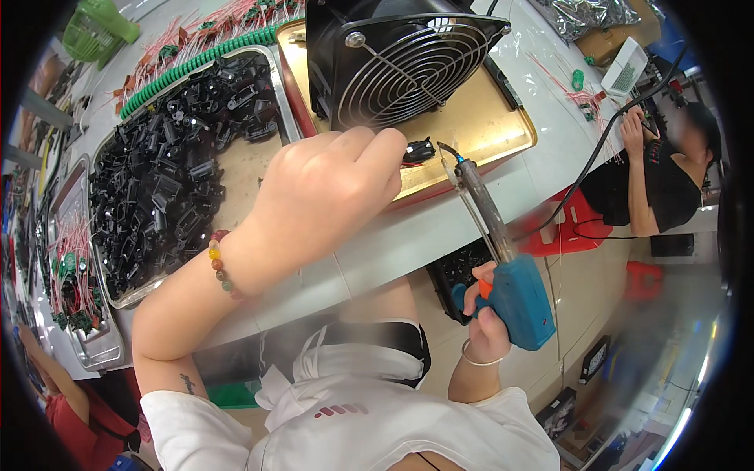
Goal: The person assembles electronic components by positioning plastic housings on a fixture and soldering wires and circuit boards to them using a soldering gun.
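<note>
My left hand (328,188), a beaded bracelet at its wrist, reaches over the table with its fingers closed on a small black plastic part (419,151). That part sits at the near edge of a gold-coloured tray (496,129), in front of a black fan (330,47) with a round wire grille. In my right hand (488,318) is a blue soldering gun (528,302) with an orange trigger. Its tip points up and left, close to the black part but seemingly apart from it. My left fingertips are partly hidden behind the hand.
A metal tray (284,94) heaped with black plastic parts (161,180) stands left of the fan. Beyond it lie a green coiled tube (177,82) and bundles of pink wires (188,47). A black cable (601,145) hangs at right, near a seated co-worker (667,173).
</note>
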A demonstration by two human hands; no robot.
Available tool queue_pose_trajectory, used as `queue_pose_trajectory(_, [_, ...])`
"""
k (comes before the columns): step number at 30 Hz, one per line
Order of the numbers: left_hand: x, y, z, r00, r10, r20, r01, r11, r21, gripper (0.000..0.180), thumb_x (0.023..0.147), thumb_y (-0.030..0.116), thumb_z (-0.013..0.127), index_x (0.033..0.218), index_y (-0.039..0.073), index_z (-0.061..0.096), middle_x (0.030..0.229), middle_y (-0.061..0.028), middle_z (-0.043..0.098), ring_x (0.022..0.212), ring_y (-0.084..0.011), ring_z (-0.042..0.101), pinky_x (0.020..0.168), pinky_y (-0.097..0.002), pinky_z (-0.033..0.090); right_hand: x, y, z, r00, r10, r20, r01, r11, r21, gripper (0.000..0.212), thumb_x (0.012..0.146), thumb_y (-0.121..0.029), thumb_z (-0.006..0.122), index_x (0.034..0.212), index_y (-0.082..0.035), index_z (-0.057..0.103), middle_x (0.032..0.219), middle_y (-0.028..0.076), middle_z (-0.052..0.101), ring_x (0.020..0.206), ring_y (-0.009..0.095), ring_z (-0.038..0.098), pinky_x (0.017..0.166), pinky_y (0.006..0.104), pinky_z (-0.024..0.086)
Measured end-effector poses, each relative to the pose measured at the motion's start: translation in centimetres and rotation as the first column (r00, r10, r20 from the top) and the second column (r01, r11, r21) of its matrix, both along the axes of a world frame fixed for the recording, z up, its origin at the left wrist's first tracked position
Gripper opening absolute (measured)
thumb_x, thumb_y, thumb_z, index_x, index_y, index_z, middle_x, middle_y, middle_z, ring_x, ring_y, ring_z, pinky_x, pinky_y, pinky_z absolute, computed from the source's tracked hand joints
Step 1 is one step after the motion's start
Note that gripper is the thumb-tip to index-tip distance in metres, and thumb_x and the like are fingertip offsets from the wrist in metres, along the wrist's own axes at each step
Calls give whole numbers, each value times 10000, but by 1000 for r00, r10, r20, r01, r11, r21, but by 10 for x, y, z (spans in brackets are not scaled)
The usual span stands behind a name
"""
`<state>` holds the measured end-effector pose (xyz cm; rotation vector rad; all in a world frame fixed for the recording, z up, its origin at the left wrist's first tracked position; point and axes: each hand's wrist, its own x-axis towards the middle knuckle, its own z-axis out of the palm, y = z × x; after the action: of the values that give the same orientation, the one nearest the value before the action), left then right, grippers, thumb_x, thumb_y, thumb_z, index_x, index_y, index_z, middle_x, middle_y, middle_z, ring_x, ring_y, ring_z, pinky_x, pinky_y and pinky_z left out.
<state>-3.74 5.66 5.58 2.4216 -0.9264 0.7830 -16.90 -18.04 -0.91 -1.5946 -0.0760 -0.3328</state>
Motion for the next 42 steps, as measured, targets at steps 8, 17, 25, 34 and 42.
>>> queue_pose_trajectory(8, [0,2,0,1000,6,0,-6,1000,20,115,756,26,672,851,45,610,658,-67,583,549,-211,587,487,-318,467,2,6,3,999,-31,-5,31,999,38,496,713,-242,653,1089,64,550,1028,203,580,521,188,511,476,262,387])
queue_pose_trajectory(17, [1,1,0,1000,2,4,-2,1000,17,112,757,25,670,848,48,610,643,-63,567,540,-208,579,479,-316,461,2,10,6,997,-72,-13,73,995,71,482,703,-239,648,1064,66,552,1016,207,585,506,184,506,474,257,382])
queue_pose_trajectory(25, [-1,2,2,997,17,81,-18,1000,6,162,712,31,690,867,55,649,814,-53,606,656,-218,598,517,-308,473,3,9,7,997,-81,7,80,994,79,488,695,-227,643,1073,67,547,1013,214,586,492,185,499,471,255,377])
queue_pose_trajectory(34, [-17,2,5,913,101,396,-208,949,238,319,628,183,655,943,164,705,941,25,516,926,-189,453,791,-320,288,-1,-1,1,999,-22,34,17,991,133,491,712,-211,624,1107,69,541,1057,231,566,505,190,503,472,264,379])
queue_pose_trajectory(42, [-16,-1,15,964,137,227,-181,966,184,243,618,118,682,858,144,691,802,9,425,795,-181,435,677,-323,280,-1,1,7,999,-18,-34,23,986,163,419,754,-250,736,963,97,629,965,166,617,677,192,591,558,267,458])
